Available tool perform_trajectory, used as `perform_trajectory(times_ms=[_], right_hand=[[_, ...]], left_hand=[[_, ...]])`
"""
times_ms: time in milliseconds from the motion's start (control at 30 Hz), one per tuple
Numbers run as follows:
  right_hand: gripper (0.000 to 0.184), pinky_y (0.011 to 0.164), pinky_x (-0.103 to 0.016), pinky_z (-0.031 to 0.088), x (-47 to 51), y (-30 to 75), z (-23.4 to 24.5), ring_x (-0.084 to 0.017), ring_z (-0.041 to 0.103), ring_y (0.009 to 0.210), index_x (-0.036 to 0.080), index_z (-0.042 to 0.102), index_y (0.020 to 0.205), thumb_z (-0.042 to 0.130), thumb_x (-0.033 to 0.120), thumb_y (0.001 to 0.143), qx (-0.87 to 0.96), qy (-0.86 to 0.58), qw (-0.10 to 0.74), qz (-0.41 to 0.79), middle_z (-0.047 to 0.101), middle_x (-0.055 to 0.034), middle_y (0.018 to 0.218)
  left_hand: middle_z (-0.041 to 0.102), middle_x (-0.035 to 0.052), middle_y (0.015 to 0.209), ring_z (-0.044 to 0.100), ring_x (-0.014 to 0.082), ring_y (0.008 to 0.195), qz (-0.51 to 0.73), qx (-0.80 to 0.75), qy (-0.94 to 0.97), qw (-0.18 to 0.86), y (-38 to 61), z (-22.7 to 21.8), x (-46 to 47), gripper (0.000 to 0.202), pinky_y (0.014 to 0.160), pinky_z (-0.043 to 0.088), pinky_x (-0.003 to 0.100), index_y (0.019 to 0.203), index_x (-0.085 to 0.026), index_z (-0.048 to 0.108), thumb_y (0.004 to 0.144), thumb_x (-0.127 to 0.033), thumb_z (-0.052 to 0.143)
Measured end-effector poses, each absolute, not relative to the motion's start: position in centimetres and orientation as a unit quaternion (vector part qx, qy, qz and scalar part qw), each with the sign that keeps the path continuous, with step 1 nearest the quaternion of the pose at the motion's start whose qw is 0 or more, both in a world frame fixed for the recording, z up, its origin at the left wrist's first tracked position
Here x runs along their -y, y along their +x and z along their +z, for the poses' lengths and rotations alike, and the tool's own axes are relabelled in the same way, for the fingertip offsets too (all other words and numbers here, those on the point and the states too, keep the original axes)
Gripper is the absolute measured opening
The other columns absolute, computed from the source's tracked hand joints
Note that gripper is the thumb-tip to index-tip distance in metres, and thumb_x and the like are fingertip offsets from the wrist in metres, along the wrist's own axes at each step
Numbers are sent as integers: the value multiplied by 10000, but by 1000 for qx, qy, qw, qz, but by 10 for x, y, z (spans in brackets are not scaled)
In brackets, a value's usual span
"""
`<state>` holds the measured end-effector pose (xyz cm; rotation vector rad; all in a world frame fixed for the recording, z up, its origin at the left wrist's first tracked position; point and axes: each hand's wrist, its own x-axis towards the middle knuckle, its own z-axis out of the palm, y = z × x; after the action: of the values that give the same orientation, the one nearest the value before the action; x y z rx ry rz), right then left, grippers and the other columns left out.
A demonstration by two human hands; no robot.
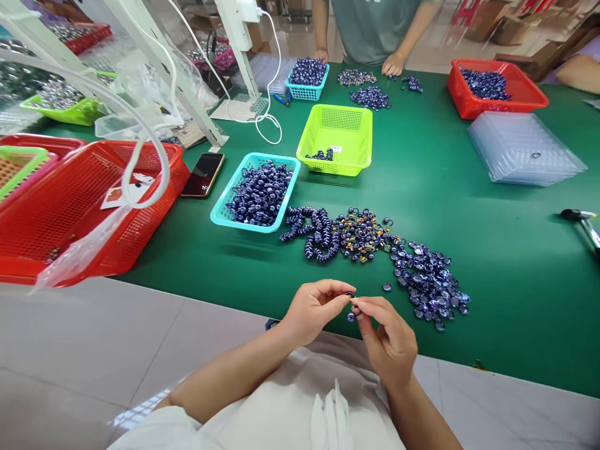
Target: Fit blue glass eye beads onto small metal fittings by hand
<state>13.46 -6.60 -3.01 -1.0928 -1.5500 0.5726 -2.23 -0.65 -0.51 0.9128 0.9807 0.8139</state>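
My left hand (313, 307) and my right hand (389, 337) meet over the near edge of the green table (492, 250), both pinched on small dark blue glossy parts (350, 305) held between the fingertips. Just beyond them lies a loose pile of the same blue parts (429, 281). Left of that pile are stacked rows of blue parts (314, 234) and a patch of multicoloured ones (360, 234). A single blue part (387, 287) lies alone near my fingers.
A teal basket (220, 212) of blue parts, a lime basket (323, 134) and a big red basket (70, 206) stand to the left, with a phone (203, 174). Clear trays (522, 150) and another red basket (529, 94) sit right. Another person's hands (392, 64) work at the far edge.
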Motion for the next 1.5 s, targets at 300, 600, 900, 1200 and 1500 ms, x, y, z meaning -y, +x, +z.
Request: perform_trajectory(times_ms=[300,600,900,1200,1500], right_hand=[[490,741,-326,586,66,133,-30,-174,658,937,270,645,1181,599,-71,832,644,-491,550,205,676,-45,1041],[470,736,-328,563,64,130,-28,-178,656,915,262,634,1162,600,-66,826,654,-498,542,175,671,-44,1014],[406,784,-328,543,60,128,-30,-174,643,923,241,622,1143,581,-38,850,673,-506,517,152,672,-48,1007],[104,628,-249,491,63,128,-30,-130,606,743,223,634,945,576,147,903,588,-580,486,285,640,-1,852],[79,611,-251,485,64,126,-28,-140,593,702,209,639,881,567,180,886,553,-594,488,321,633,-10,806]], left_hand=[[741,87,852,686,169,739,372,-426,508,650,-25,-5,11,157,681,550,253,914,-132,779,806,-212,697],[740,101,816,657,164,707,388,-409,628,537,-29,-8,12,183,631,523,252,961,-125,770,851,-157,627],[742,90,819,634,140,678,404,-383,682,474,-30,-10,11,192,614,511,232,976,-128,752,863,-115,598],[734,83,806,650,151,684,392,-412,664,486,-28,-10,15,167,610,512,238,968,-141,751,872,-160,616],[757,85,872,673,173,750,388,-377,693,476,-28,-10,13,171,680,535,273,983,-184,736,889,-153,596]])
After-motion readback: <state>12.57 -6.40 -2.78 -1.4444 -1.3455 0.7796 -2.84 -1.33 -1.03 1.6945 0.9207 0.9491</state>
